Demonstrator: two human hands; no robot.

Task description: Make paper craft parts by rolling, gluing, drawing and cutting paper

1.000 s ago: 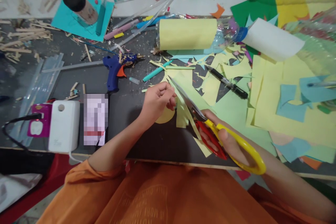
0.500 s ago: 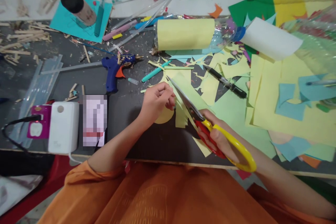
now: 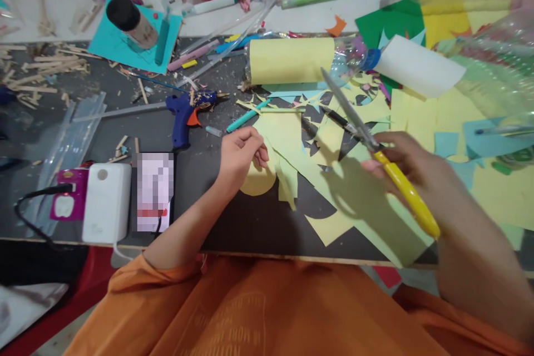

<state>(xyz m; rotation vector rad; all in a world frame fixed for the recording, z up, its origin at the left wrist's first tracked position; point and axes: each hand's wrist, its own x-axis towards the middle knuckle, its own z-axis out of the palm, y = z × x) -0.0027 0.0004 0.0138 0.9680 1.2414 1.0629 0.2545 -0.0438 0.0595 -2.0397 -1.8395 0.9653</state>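
My right hand [image 3: 403, 169] grips a pair of scissors [image 3: 390, 169] with yellow handles, lifted above the table, blades pointing up and left. Their shadow falls on a pale green paper sheet [image 3: 371, 211]. My left hand [image 3: 242, 156] is closed, fingers curled in against the thumb; whatever it may hold is hidden. Below it, a round yellow paper piece [image 3: 259, 181] lies partly covered by the hand. Thin cut strips [image 3: 287, 178] of yellow-green paper lie just right of the round piece. A yellow offcut [image 3: 329, 227] with a curved edge is near the table's front edge.
A blue hot glue gun [image 3: 181, 117] lies left of centre. Behind the hands rests a bottle wrapped in yellow paper [image 3: 292, 61]. A black marker [image 3: 340, 119] lies among scraps. A phone [image 3: 154, 192] and a white power bank [image 3: 107, 203] sit at the front left.
My right hand has moved right and up with the scissors, away from my left hand and the strips. The left hand has shifted only slightly left.
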